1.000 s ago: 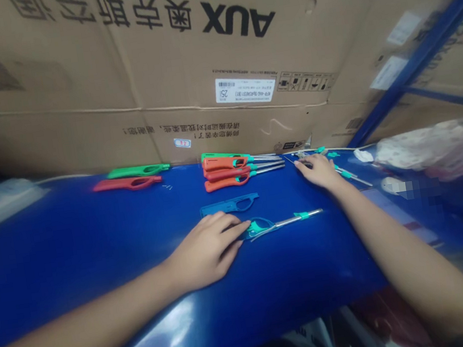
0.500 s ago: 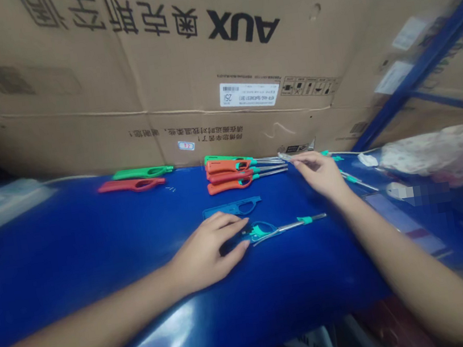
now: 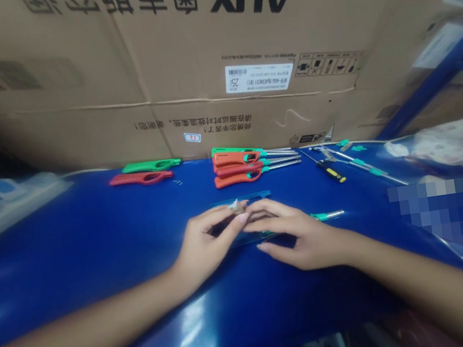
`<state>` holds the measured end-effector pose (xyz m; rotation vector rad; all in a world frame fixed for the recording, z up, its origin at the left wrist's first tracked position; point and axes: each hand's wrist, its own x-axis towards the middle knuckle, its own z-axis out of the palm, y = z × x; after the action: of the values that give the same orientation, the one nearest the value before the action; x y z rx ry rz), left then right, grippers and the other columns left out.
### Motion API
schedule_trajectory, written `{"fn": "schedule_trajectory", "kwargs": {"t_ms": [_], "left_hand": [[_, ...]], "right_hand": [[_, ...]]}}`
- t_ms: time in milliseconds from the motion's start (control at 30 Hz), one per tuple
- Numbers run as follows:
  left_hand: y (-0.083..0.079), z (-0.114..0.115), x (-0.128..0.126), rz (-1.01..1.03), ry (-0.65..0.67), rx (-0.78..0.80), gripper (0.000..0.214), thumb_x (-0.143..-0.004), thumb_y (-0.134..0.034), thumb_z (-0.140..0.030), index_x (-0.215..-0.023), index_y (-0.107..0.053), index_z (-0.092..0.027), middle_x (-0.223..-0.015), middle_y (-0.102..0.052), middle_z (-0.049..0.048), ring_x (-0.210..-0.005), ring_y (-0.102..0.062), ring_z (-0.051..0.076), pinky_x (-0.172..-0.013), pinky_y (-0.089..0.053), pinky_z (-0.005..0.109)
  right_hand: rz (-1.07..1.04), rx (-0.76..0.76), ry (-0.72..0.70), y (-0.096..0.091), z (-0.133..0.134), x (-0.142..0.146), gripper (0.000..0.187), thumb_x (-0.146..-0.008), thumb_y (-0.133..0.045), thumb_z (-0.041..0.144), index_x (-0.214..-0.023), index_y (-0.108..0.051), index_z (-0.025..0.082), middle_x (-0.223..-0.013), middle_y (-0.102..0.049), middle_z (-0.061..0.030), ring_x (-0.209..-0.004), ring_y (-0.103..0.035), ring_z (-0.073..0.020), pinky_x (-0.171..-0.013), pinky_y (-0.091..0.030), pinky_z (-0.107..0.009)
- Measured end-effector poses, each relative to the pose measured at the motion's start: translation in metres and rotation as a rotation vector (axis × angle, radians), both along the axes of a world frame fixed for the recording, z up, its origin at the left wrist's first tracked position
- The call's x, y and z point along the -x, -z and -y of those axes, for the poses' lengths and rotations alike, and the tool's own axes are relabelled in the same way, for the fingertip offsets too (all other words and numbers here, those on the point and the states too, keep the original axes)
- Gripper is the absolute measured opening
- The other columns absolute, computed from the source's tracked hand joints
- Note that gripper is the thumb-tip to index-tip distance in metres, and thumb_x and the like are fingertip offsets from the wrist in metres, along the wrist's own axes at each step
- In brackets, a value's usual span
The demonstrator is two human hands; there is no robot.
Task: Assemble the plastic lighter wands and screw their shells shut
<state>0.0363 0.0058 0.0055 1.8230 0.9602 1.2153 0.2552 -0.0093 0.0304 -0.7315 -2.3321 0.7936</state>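
Note:
My left hand (image 3: 207,246) has a small pale and brownish part (image 3: 237,207) pinched between thumb and forefinger; its kind is too blurred to tell. Beside it, my right hand (image 3: 298,236) is open, fingertips close to the left thumb and its own thumb apart below. Under both hands lies a blue lighter half-casing with a metal rod and a teal clip (image 3: 320,216), largely hidden. Just behind, a second blue casing half (image 3: 262,195) shows in part.
Several assembled long-nosed lighters (image 3: 235,168) are stacked at the back. To their left lie a green casing (image 3: 148,166) and a red casing (image 3: 140,178). A black and yellow screwdriver (image 3: 332,172) and metal rods (image 3: 375,170) are at right. A large cardboard box (image 3: 149,76) stands behind.
My right hand has come from the back right of the table to beside my left hand. My left hand has lifted from the casing and now pinches the small part. The screwdriver has come into view.

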Motion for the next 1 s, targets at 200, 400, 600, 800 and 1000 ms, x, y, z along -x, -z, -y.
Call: {"fn": "schedule_trajectory", "kwargs": {"t_ms": [200,400,600,800,1000], "left_hand": [[0.003,-0.005,0.002,0.051,-0.056,0.082,0.021,-0.083,-0.077,-0.033,-0.096,-0.077,-0.016,-0.092,-0.078,0.0059,-0.08,-0.073,0.018,-0.077,-0.061,0.028],[0.001,-0.007,0.003,-0.112,0.054,-0.033,0.017,-0.079,-0.082,-0.03,-0.085,-0.076,-0.016,-0.071,-0.066,0.0012,-0.063,-0.059,0.011,-0.061,-0.05,0.022],[0.003,-0.004,0.004,-0.209,0.13,-0.155,0.015,-0.081,-0.08,-0.029,-0.087,-0.076,-0.015,-0.07,-0.065,0.0001,-0.06,-0.056,0.009,-0.058,-0.046,0.02],[0.006,0.0,0.007,-0.301,0.166,-0.257,0.014,-0.086,-0.075,-0.027,-0.096,-0.076,-0.017,-0.081,-0.07,0.0026,-0.067,-0.062,0.01,-0.062,-0.049,0.02],[0.006,-0.005,0.006,-0.326,0.142,-0.24,0.013,-0.087,-0.074,-0.026,-0.095,-0.078,-0.017,-0.084,-0.071,0.0039,-0.069,-0.065,0.012,-0.062,-0.05,0.02]], "right_hand": [[0.328,-0.183,0.053,0.002,-0.008,-0.018,0.017,-0.092,-0.061,0.022,-0.108,-0.066,0.021,-0.115,-0.059,-0.0104,-0.095,-0.061,-0.0197,-0.082,-0.054,-0.034],[0.326,-0.067,0.057,0.003,-0.011,-0.025,0.01,-0.092,-0.06,0.018,-0.1,-0.066,0.022,-0.111,-0.061,-0.0061,-0.087,-0.061,-0.0151,-0.075,-0.051,-0.028],[0.15,0.17,0.14,0.002,-0.014,-0.022,0.005,-0.09,-0.065,0.021,-0.087,-0.067,0.018,-0.083,-0.063,-0.0009,-0.058,-0.049,-0.0072,-0.055,-0.043,-0.021],[0.003,0.725,0.204,0.011,-0.016,-0.022,0.02,-0.091,-0.067,0.037,-0.092,-0.062,0.018,-0.056,-0.058,0.0058,-0.048,-0.059,-0.0098,-0.048,-0.052,-0.021],[-0.099,0.827,0.181,0.014,-0.02,-0.02,0.028,-0.087,-0.072,0.039,-0.094,-0.064,0.014,-0.064,-0.067,0.0007,-0.056,-0.066,-0.0104,-0.054,-0.058,-0.021]]}}
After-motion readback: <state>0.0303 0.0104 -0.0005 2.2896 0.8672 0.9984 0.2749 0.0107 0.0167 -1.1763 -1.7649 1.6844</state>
